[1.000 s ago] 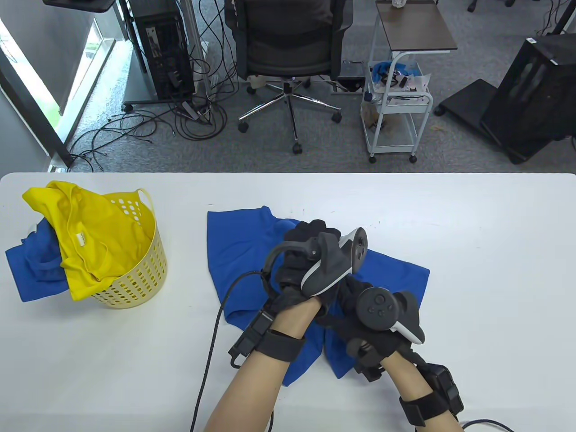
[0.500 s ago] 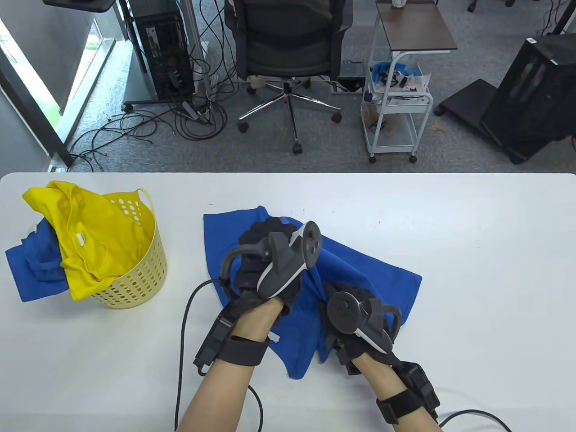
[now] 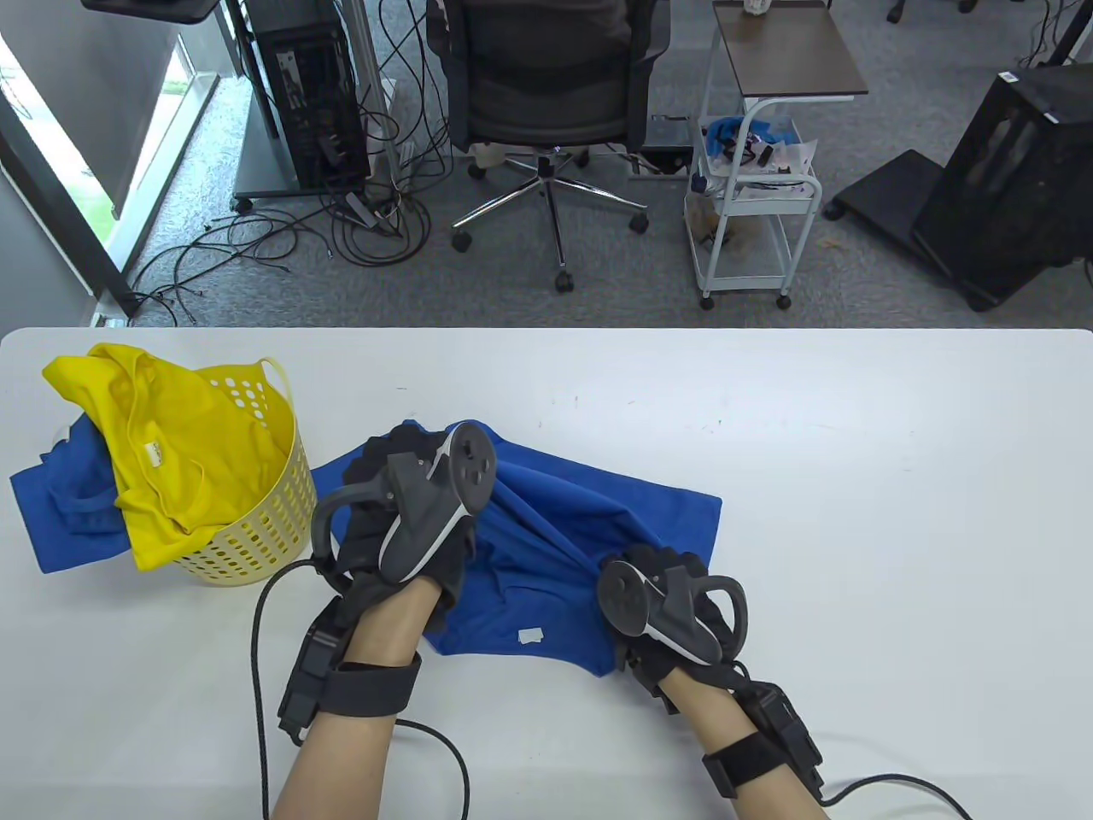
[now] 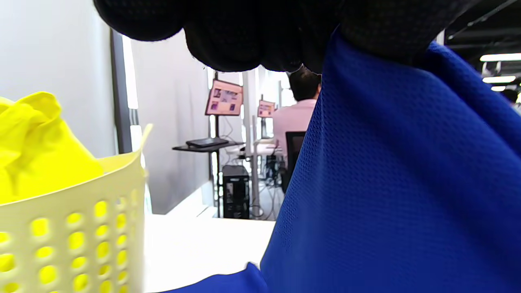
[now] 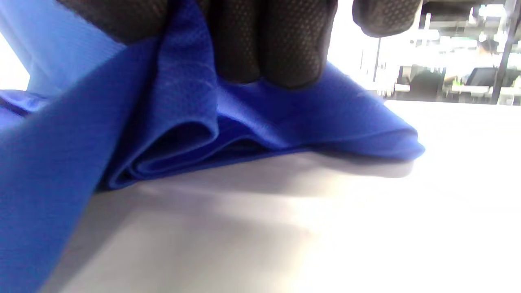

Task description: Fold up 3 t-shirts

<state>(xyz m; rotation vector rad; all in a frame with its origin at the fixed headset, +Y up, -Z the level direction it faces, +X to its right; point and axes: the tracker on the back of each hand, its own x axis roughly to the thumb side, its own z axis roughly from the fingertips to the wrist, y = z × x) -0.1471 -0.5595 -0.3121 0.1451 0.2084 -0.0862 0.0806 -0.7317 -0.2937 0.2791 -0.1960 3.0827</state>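
Note:
A blue t-shirt [image 3: 564,547] lies bunched on the white table [image 3: 854,478] in the table view. My left hand [image 3: 401,487] grips its left part and holds the cloth [image 4: 386,183] raised, as the left wrist view shows. My right hand [image 3: 666,589] pinches a fold [image 5: 187,101] of the shirt at its near right part, low over the table. A white label [image 3: 531,635] shows near the front hem. A yellow t-shirt [image 3: 162,444] hangs over the yellow basket [image 3: 265,530], and another blue shirt [image 3: 60,512] spills out at its left.
The basket stands at the table's left, close to my left hand, and also shows in the left wrist view [image 4: 73,228]. Glove cables [image 3: 256,649] trail over the near table edge. An office chair [image 3: 546,111] and a white cart [image 3: 760,171] stand beyond the table.
Both hands have moved left with the blue shirt, dragging it toward the basket. The shirt has spread wider between them and its white label now shows.

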